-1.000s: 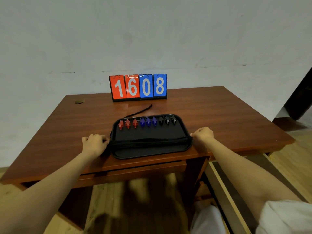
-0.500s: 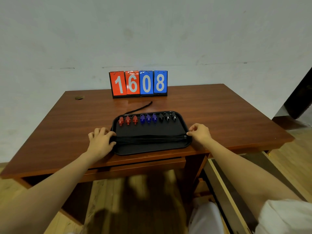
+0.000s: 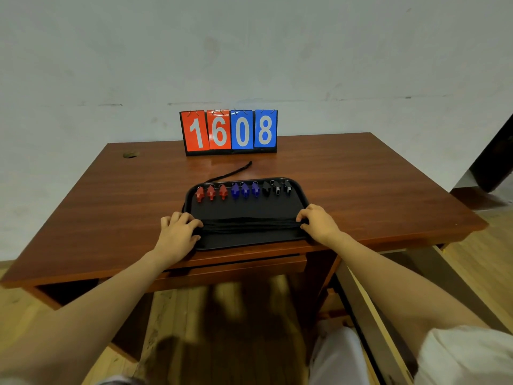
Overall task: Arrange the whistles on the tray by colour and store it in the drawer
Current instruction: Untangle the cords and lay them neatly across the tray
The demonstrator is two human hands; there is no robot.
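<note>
Black tray lies between the hands, left hand gripping its left rim, right hand gripping its right rim; beyond the fingertips, one row: red whistles left-hand side, blue whistles mid, black whistles right-hand side.

There are three red whistles, three blue whistles, three black whistles, one tray and one scoreboard.

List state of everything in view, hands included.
tray, on table, near edge
red whistles, lined up, tray's left
blue whistles, lined up, middle
black whistles, lined up, right
cords, bundled across tray
drawer, not pulled out
left hand, grips tray's left rim
right hand, grips tray's right rim
scoreboard, upright, reads 16 08
</note>
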